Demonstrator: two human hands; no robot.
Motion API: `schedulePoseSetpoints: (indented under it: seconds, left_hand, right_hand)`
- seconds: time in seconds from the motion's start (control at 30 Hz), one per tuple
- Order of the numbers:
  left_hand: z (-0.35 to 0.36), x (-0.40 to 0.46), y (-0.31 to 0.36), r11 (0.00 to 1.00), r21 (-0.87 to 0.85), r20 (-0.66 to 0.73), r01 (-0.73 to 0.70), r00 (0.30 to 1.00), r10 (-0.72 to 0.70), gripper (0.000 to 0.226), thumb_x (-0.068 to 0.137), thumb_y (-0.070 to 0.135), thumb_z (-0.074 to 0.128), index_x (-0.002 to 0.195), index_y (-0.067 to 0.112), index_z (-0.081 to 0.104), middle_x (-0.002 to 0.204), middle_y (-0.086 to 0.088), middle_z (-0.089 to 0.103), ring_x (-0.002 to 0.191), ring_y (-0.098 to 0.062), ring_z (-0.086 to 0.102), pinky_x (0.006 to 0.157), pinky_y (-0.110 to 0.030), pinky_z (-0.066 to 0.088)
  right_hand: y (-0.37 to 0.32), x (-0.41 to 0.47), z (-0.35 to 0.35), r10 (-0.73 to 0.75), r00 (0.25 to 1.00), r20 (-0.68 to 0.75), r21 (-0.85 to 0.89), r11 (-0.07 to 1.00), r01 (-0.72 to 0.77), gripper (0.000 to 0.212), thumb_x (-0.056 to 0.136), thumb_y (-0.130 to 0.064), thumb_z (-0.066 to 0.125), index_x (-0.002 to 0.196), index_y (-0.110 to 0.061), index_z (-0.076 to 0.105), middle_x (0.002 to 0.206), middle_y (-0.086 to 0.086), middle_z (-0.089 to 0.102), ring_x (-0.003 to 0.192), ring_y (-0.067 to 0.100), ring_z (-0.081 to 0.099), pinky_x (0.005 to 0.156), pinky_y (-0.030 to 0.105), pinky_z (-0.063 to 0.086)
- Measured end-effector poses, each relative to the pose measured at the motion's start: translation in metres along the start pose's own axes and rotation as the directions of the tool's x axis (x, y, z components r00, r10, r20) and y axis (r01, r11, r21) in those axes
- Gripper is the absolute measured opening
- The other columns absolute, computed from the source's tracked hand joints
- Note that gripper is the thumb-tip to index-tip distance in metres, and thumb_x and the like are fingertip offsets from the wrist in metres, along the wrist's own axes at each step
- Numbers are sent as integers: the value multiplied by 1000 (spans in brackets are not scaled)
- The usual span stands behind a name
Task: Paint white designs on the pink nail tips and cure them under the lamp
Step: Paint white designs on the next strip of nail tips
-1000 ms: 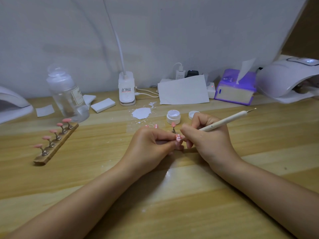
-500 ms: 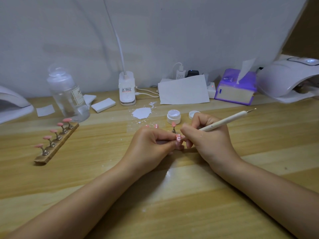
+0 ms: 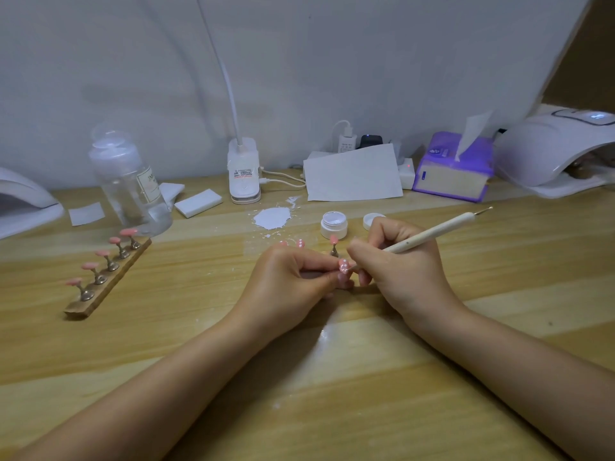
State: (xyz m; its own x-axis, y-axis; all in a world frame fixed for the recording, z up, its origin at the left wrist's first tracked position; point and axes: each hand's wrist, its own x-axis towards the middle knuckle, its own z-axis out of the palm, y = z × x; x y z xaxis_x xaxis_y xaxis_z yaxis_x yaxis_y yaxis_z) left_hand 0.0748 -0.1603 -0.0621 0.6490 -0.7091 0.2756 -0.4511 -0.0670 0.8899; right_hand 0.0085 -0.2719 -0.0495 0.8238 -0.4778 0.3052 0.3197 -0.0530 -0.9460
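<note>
Pinching the pink nail tip in the left hand just above the counter, right hand gripping the dotting pen, shaft slanting up-right, working end at the tip's right edge, practically touching.

Views: one, head-worn, wide-angle.
Facing: forward and down across the wooden table toward the far wall.
Range: close; forearms enter from near edge.
</note>
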Motion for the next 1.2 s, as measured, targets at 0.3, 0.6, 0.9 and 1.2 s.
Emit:
schedulePoseSetpoints:
  seconds: [0.3, 0.6, 0.9, 1.2]
  left_hand:
    - [-1, 0, 0, 1000, 22, -7, -4, 1000, 4, 15, 77, 4, 69, 84, 17, 75, 68, 13, 70, 53, 9, 52, 63, 9, 31]
    - [0, 0, -1, 999, 35, -14, -10, 1000, 11, 16, 76, 5, 70, 83, 18, 75, 68, 12, 70, 53, 3, 53, 62, 9, 29]
    - [0, 0, -1, 998, 49, -8, -27, 1000, 28, 16, 76, 6, 70, 83, 19, 75, 67, 14, 70, 51, 9, 50, 63, 10, 30]
    - [-1, 0, -2, 999, 50, -13, -13, 1000, 13, 18, 77, 5, 70, 85, 20, 74, 64, 21, 67, 52, 7, 52, 64, 10, 30]
  right_hand:
    - [4, 4, -3, -13, 999, -45, -3, 1000, 13, 39, 74, 11, 56, 48, -9, 34, 30, -4, 42, 29, 4, 44, 38, 10, 36]
    - [3, 2, -2, 2, 1000, -28, 6, 1000, -1, 40, 75, 13, 54, 48, -9, 34, 29, -2, 41, 29, 2, 44, 37, 9, 35]
    - [2, 2, -1, 14, 999, -35, 27, 1000, -13, 41, 76, 14, 54, 49, -9, 34, 29, -2, 40, 28, 3, 43, 36, 9, 36]
    - [4, 5, -3, 13, 997, -73, 21, 1000, -11, 37, 75, 14, 54, 50, -6, 36, 29, -2, 40, 28, 3, 42, 37, 9, 35]
